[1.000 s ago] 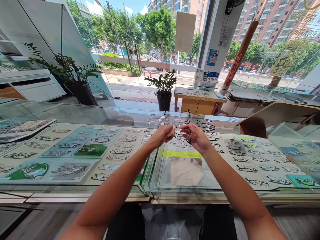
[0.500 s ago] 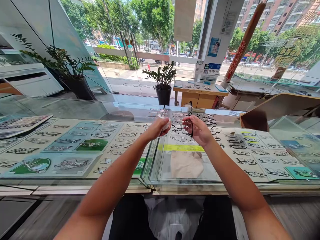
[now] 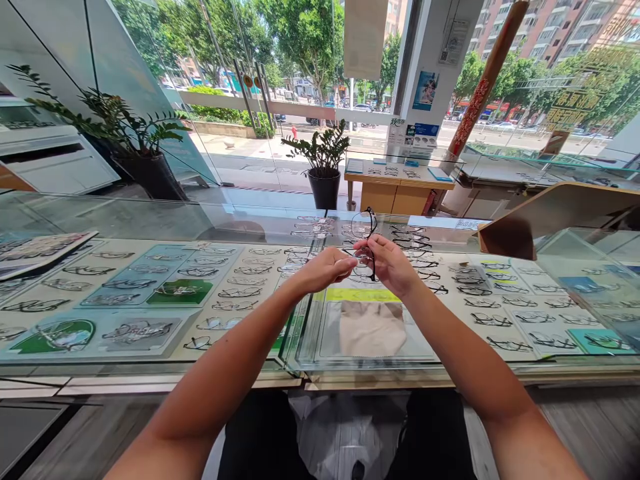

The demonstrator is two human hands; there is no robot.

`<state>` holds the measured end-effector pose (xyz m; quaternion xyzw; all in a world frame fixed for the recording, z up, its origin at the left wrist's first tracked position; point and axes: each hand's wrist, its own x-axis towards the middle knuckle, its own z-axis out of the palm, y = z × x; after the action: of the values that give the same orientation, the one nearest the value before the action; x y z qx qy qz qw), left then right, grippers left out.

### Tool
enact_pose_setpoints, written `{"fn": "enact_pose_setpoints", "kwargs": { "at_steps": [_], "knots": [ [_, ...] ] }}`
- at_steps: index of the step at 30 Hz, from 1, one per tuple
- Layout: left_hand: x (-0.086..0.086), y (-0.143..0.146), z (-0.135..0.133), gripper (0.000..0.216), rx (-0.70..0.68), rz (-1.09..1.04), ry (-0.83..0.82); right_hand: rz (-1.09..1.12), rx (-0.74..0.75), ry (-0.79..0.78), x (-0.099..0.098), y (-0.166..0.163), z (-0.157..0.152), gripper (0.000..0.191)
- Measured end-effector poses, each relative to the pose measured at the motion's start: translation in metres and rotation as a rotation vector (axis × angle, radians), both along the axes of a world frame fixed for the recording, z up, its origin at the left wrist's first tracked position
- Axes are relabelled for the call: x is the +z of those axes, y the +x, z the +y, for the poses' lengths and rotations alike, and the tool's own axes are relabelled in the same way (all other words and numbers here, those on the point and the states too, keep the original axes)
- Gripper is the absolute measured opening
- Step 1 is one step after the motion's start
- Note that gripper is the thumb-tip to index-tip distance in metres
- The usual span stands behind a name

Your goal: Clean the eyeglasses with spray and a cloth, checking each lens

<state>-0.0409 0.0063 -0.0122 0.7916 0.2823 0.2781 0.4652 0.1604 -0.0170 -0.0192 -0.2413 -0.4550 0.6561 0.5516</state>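
A pair of black-framed glasses (image 3: 364,230) is held up above a glass display counter (image 3: 150,363). My right hand (image 3: 387,265) pinches the frame from the right side. My left hand (image 3: 325,269) is closed, its fingertips meeting the glasses at the lower lens; whether a small white thing is still inside its fingers is hidden. A beige cleaning cloth (image 3: 372,327) lies flat on the counter glass just below both hands.
Rows of eyeglass frames (image 3: 210,273) lie under the counter glass. Potted plants stand at the left (image 3: 140,160) and middle (image 3: 324,167). A tan angled stand (image 3: 550,217) rises at right. A wooden table (image 3: 397,187) sits behind, by the windows.
My hands have drawn closer together and dropped slightly. The left fingertips now touch the glasses, and the small white thing seen in the left hand earlier no longer shows.
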Motion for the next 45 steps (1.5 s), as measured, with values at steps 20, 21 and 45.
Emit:
{"fn": "enact_pose_setpoints", "kwargs": {
  "at_steps": [20, 21, 45],
  "knots": [
    [-0.005, -0.063, 0.068, 0.037, 0.782, -0.197, 0.230, 0.036, -0.072, -0.032, 0.015, 0.014, -0.002, 0.025],
    [-0.010, -0.074, 0.080, 0.024, 0.946, -0.156, 0.217, 0.052, -0.078, -0.035, 0.016, 0.017, -0.002, 0.024],
    [-0.009, -0.087, 0.071, 0.043, 1.545, 0.009, 0.691, 0.207, -0.092, -0.076, 0.027, 0.037, 0.005, 0.018]
  ]
}}
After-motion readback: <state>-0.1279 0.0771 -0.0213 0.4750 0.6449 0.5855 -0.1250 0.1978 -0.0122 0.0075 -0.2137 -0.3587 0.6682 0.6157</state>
